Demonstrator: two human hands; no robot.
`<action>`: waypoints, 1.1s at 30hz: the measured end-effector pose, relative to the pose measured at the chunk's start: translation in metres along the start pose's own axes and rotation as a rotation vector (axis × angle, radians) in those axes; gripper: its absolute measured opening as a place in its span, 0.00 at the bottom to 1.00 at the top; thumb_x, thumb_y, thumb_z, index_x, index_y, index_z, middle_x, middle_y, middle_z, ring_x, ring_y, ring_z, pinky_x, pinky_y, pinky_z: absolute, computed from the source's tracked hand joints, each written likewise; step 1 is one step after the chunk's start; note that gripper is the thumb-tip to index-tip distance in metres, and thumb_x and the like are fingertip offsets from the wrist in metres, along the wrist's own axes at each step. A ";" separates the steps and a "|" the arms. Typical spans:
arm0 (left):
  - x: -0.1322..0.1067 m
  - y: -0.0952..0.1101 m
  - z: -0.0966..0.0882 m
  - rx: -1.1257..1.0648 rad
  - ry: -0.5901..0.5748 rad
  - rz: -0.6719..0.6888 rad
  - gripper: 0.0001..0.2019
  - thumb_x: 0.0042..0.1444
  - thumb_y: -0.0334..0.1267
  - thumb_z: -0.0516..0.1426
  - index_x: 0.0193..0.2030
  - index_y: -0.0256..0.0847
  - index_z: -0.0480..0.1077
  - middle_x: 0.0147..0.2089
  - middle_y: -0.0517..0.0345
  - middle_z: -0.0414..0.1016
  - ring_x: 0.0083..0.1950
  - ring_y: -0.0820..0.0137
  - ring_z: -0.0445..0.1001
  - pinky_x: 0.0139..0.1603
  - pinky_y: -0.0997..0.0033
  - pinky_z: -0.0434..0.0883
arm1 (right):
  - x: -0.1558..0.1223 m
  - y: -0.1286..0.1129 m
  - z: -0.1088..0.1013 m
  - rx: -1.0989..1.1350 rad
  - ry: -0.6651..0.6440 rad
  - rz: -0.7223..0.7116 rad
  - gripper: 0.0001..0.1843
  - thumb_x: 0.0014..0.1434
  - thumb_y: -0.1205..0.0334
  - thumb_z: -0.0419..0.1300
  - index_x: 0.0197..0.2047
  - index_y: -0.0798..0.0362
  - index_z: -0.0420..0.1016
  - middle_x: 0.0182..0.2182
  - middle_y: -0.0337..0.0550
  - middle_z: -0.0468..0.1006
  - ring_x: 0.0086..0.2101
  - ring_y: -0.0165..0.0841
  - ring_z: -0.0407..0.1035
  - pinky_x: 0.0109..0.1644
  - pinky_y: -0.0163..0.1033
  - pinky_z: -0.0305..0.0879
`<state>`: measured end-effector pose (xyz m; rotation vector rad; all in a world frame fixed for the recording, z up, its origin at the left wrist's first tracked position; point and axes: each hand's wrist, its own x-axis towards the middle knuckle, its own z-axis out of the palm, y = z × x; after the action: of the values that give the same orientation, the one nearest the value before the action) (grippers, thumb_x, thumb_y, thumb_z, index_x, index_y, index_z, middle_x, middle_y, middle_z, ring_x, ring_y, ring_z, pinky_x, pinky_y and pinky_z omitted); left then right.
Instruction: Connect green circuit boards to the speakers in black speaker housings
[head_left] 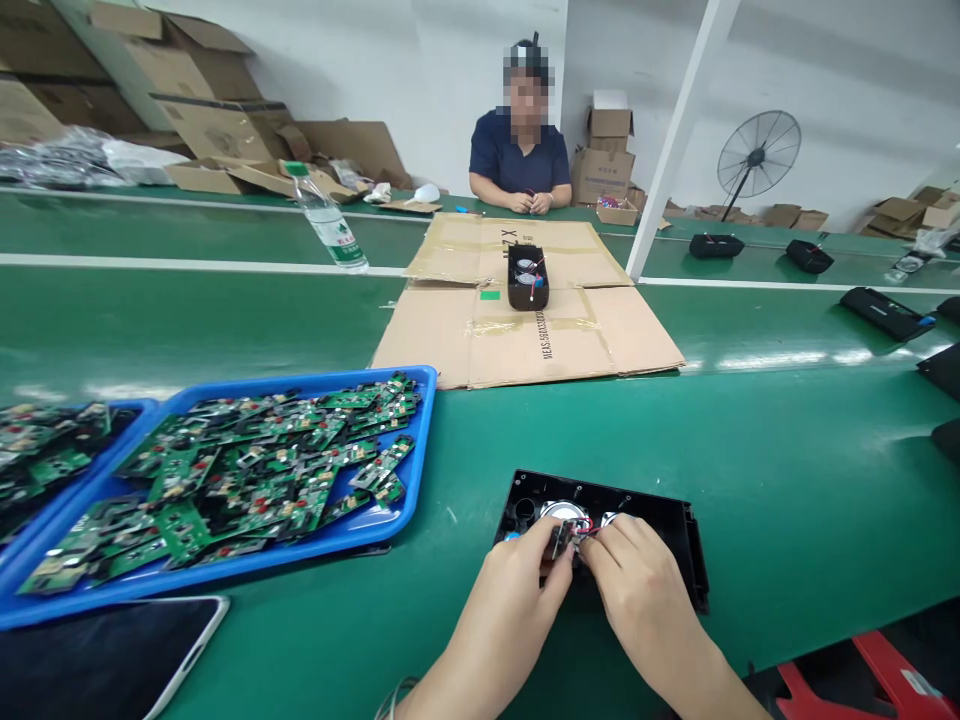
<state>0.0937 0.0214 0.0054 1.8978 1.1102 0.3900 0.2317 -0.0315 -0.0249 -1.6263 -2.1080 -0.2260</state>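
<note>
An open black speaker housing (679, 535) lies on the green table in front of me, with a round silver speaker (564, 512) inside. Over it, my left hand (517, 575) pinches a small circuit board (561, 540) between thumb and fingers. My right hand (634, 570) is close beside it, its fingertips closed on thin red and black wires (587, 526) at the board. Fingers partly cover the exact contact point. Part of the housing is hidden beneath both hands.
Blue trays (427, 440) heaped with circuit boards stand left, near a tablet-like device (97, 655). Ahead, flattened cardboard (442, 340) carries another speaker housing (528, 295). A bottle (330, 225) stands beyond the trays. Opposite sits a person (517, 155). A red stool (892, 670) is lower right.
</note>
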 end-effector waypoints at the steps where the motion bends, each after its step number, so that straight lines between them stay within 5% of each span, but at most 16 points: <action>1: 0.000 0.000 -0.001 0.000 0.003 0.011 0.12 0.60 0.33 0.46 0.42 0.40 0.69 0.30 0.56 0.77 0.28 0.66 0.73 0.29 0.72 0.64 | 0.000 0.001 0.000 0.013 0.006 0.004 0.14 0.62 0.76 0.47 0.30 0.55 0.69 0.23 0.41 0.68 0.26 0.32 0.60 0.30 0.39 0.54; 7: -0.001 0.000 -0.009 -0.003 -0.057 0.078 0.10 0.59 0.32 0.46 0.38 0.43 0.68 0.26 0.63 0.72 0.24 0.70 0.65 0.26 0.75 0.59 | -0.002 0.008 0.003 0.256 0.095 0.171 0.07 0.67 0.64 0.46 0.38 0.54 0.63 0.26 0.40 0.69 0.25 0.30 0.63 0.27 0.35 0.59; 15: 0.001 -0.008 -0.006 -0.173 -0.027 0.093 0.09 0.61 0.35 0.48 0.36 0.42 0.69 0.27 0.64 0.71 0.27 0.72 0.65 0.28 0.76 0.61 | 0.003 0.010 0.001 0.304 0.137 0.187 0.11 0.67 0.59 0.45 0.32 0.51 0.58 0.24 0.38 0.68 0.23 0.29 0.64 0.25 0.33 0.60; 18: 0.001 -0.008 -0.004 -0.249 -0.011 0.051 0.08 0.59 0.35 0.49 0.39 0.42 0.69 0.30 0.62 0.75 0.31 0.70 0.72 0.32 0.76 0.66 | 0.004 0.018 -0.001 0.305 0.051 0.231 0.06 0.63 0.59 0.54 0.38 0.51 0.61 0.26 0.38 0.71 0.25 0.30 0.67 0.27 0.34 0.64; 21: 0.000 -0.009 -0.005 -0.279 0.015 -0.025 0.13 0.58 0.36 0.50 0.49 0.43 0.66 0.34 0.60 0.78 0.34 0.68 0.76 0.34 0.74 0.71 | 0.003 0.030 -0.005 0.236 -0.104 0.321 0.14 0.53 0.63 0.65 0.40 0.51 0.64 0.28 0.38 0.73 0.29 0.34 0.70 0.30 0.37 0.66; 26: -0.003 -0.008 -0.013 -0.228 0.041 -0.066 0.15 0.58 0.38 0.50 0.52 0.44 0.65 0.31 0.61 0.79 0.29 0.68 0.77 0.28 0.75 0.72 | -0.007 0.043 -0.019 0.277 -0.283 0.410 0.08 0.56 0.69 0.61 0.39 0.50 0.70 0.29 0.37 0.73 0.30 0.33 0.70 0.31 0.36 0.67; 33: 0.003 -0.011 -0.031 -0.093 -0.029 -0.127 0.13 0.54 0.45 0.53 0.45 0.44 0.68 0.20 0.66 0.68 0.24 0.67 0.72 0.25 0.74 0.67 | -0.026 0.047 -0.039 0.368 -0.178 0.442 0.04 0.62 0.63 0.54 0.41 0.49 0.69 0.38 0.42 0.72 0.42 0.36 0.67 0.42 0.40 0.69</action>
<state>0.0704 0.0428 0.0136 1.7366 1.1668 0.3354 0.2909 -0.0560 -0.0096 -1.8699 -1.7131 0.4372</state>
